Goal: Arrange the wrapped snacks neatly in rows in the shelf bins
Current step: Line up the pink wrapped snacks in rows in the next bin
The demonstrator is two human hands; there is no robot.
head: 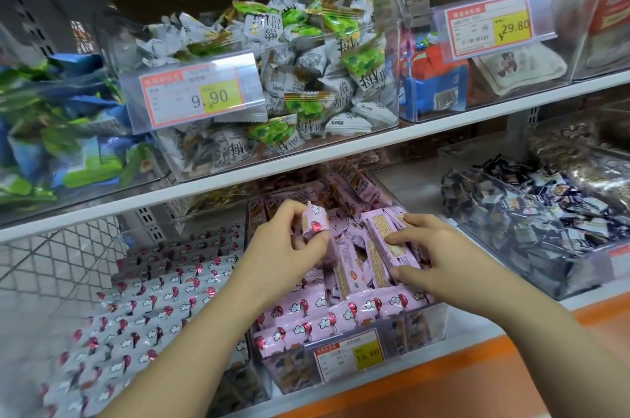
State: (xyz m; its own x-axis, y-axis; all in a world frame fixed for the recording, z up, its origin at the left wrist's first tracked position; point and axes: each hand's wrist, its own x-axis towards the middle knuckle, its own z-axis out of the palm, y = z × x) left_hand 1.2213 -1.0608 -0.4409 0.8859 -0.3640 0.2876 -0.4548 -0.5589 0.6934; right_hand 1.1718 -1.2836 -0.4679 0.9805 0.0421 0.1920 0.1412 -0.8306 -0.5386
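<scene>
A clear bin [438, 322] on the lower shelf holds pink wrapped snack bars [306, 312] with cloud and balloon prints. The bars along its front lie in rows; those behind are jumbled. My left hand [289, 243] pinches one pink bar [315, 221] and holds it lifted above the bin's back left. My right hand [429, 247] grips a few pink bars [383, 247] turned label side up, thumb at their near end and fingers over the far end, in the bin's middle right.
A bin of white bars [153, 308] laid in neat rows sits to the left. At the right stands a bin of dark-wrapped candies [531, 223]. The upper shelf [341, 151] carries bins of green and white sweets [306, 76] overhanging the work area. An orange shelf edge [477, 373] runs in front.
</scene>
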